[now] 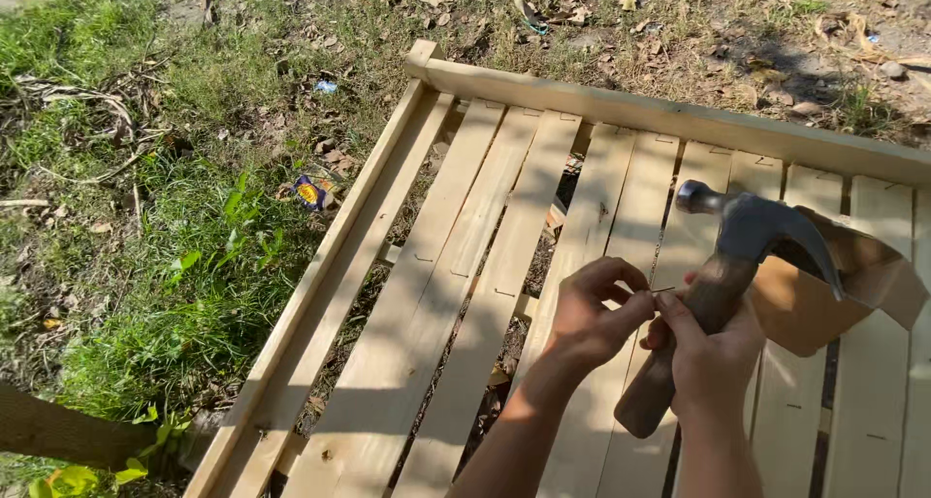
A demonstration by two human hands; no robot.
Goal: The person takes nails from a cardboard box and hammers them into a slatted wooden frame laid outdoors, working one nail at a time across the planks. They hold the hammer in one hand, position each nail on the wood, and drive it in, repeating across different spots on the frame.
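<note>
My right hand (713, 348) grips the brown wooden handle of a claw hammer (747, 228), its steel head raised above the slats. My left hand (593, 312) pinches a thin nail (663, 289) between thumb and forefinger; the right hand's fingertips touch the same nail. Both hands hover over a pale wooden slatted frame (485, 265) that lies on the ground.
An open brown cardboard box (824, 299) sits on the slats behind the hammer. Grass, dry leaves and bits of litter (310, 193) lie to the left and beyond the frame's far rail (621, 105). Gaps between the slats show the ground beneath.
</note>
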